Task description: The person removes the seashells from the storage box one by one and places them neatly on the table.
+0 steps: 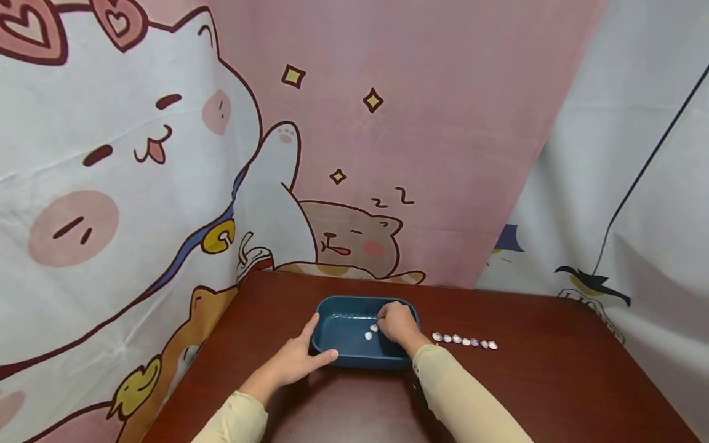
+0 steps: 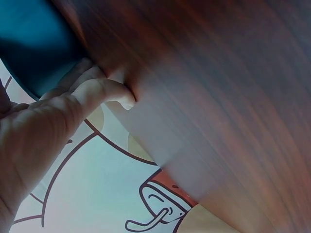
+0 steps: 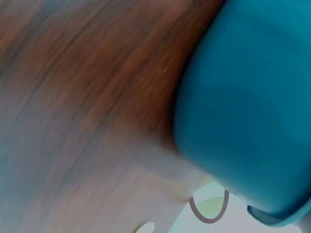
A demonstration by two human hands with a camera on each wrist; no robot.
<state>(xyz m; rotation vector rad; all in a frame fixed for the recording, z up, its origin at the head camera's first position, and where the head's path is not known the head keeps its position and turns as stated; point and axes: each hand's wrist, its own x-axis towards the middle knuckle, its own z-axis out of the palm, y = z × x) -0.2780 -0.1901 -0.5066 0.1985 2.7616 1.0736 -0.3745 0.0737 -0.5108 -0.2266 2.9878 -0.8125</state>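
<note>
A blue rectangular tray (image 1: 354, 362) sits on the table in the head view, with two small white seashells, one of them a shell (image 1: 368, 336), on its floor. My left hand (image 1: 296, 359) rests at the tray's left end, thumb and fingers spread along the rim; the left wrist view shows this hand (image 2: 73, 104) against the tray's outer wall. Reaching over the right side, my right hand (image 1: 397, 321) is inside the tray, fingers bent downward beside the shells. Its fingertips are hidden, and I cannot tell whether they pinch a shell.
Right of the tray, a row of several small shells (image 1: 466, 341) lies on the brown wooden table (image 1: 532, 381). A cartoon-printed cloth (image 1: 443, 154) hangs behind the table and along its sides. The tray's wall (image 3: 243, 107) fills the right of the right wrist view.
</note>
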